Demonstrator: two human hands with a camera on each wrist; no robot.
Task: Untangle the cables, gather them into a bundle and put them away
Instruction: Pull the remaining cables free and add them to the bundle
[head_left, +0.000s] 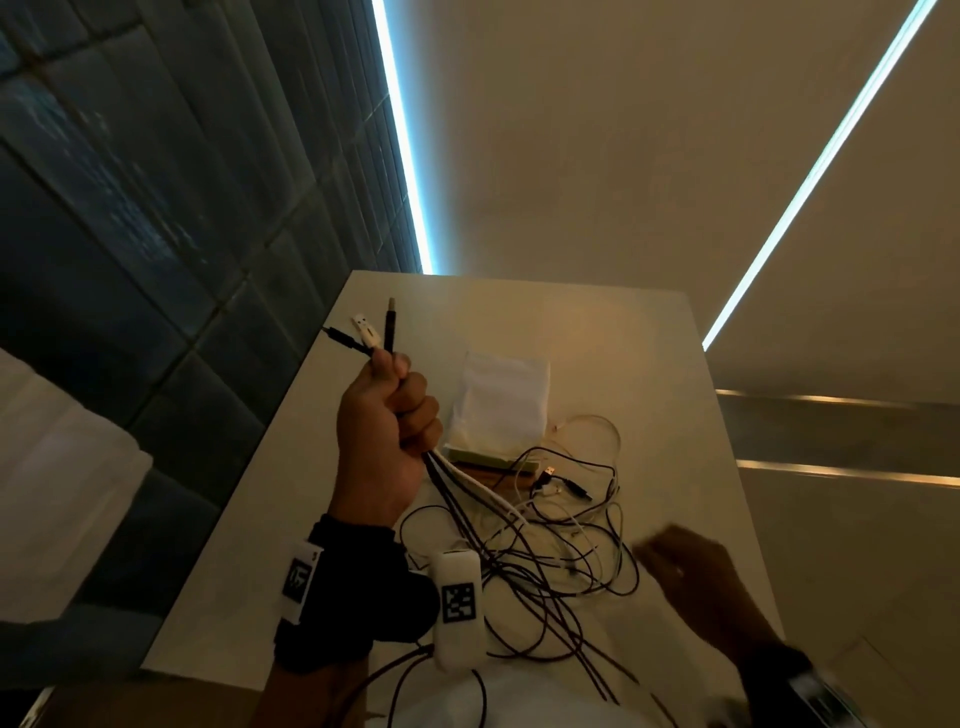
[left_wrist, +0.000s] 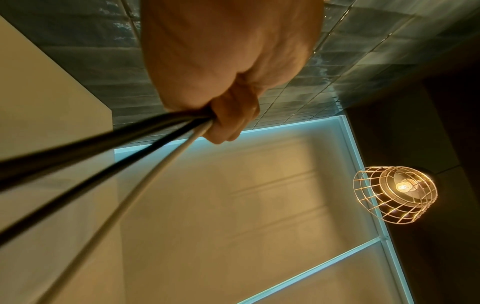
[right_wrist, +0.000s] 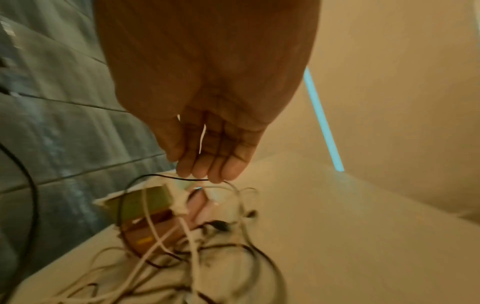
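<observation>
My left hand (head_left: 387, 415) is raised above the white table (head_left: 649, 364) and grips a bunch of black and white cables (head_left: 457, 483) in a fist. Three plug ends (head_left: 366, 332) stick up out of the fist. In the left wrist view the curled fingers (left_wrist: 228, 115) close round two black cables and one white one (left_wrist: 124, 162). The rest of the cables trail down into a loose tangle (head_left: 561, 551) on the table. My right hand (head_left: 685, 571), blurred, hovers at the tangle's right edge with fingers (right_wrist: 207, 164) straight and held together, just above a thin black cable (right_wrist: 166, 178).
A clear plastic pouch with a green and brown card (head_left: 498, 410) lies behind the tangle, partly under cables. A dark tiled wall (head_left: 130, 234) runs along the left of the table. A wire-cage lamp (left_wrist: 394, 193) hangs overhead.
</observation>
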